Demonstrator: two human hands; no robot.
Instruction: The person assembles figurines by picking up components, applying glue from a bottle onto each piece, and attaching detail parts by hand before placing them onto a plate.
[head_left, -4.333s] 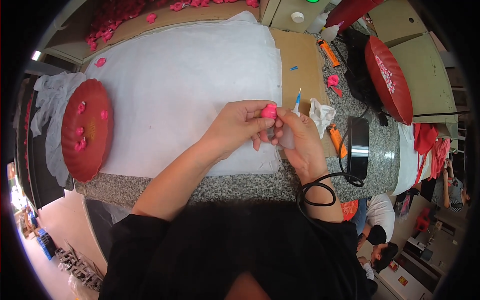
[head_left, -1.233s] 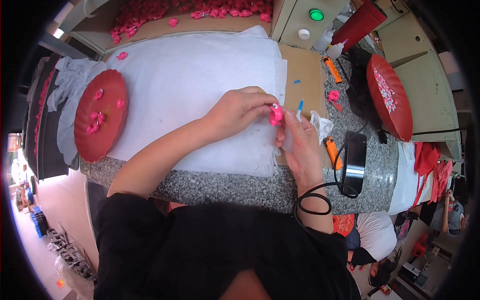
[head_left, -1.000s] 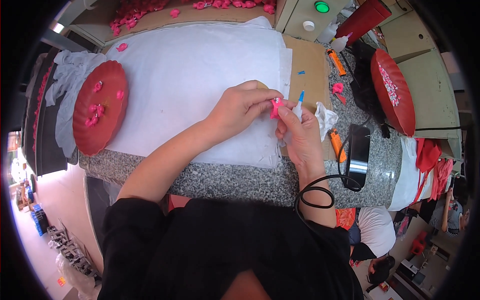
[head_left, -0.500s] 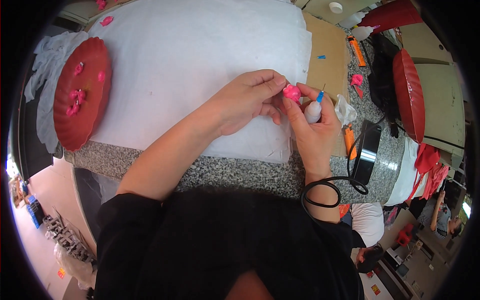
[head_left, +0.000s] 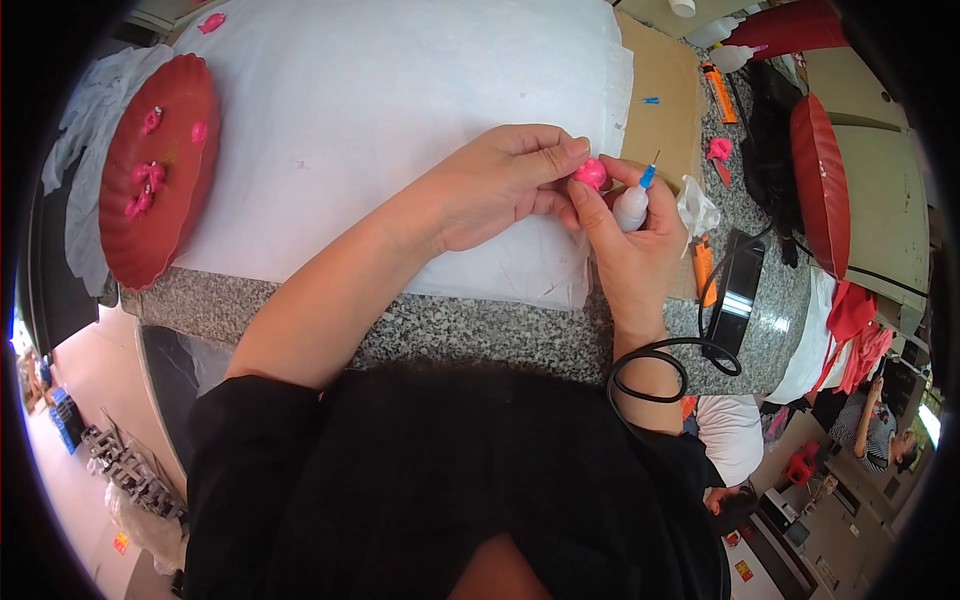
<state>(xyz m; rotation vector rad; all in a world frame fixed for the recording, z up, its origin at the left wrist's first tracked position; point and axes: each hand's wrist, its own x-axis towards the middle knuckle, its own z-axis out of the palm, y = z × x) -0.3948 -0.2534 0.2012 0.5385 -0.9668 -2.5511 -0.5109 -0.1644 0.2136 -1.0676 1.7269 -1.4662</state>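
Note:
A small, glossy pink molded piece (head_left: 591, 174) is held up between my hands over the right part of the white paper sheet (head_left: 400, 90). My left hand (head_left: 500, 190) pinches it from the left with thumb and fingertips. From the other side, my right hand (head_left: 640, 262) grips it between thumb and forefinger. Tucked in that same right hand is a small white squeeze bottle (head_left: 630, 210) with a blue needle tip (head_left: 648, 176) pointing up. The fingers partly cover the piece, so its exact shape cannot be made out.
On the left, a red scalloped tray (head_left: 120, 225) holds several pink pieces. Cardboard (head_left: 660, 60), orange tubes (head_left: 719, 93), clear plastic (head_left: 698, 208), a black flat device (head_left: 735, 300) and another red tray (head_left: 822, 190) lie to the right. A black cable (head_left: 645, 352) loops over my right wrist.
The left fingers have curled in closer around the pink piece. The whole view has shifted slightly, and the right hand keeps the same hold on piece and bottle.

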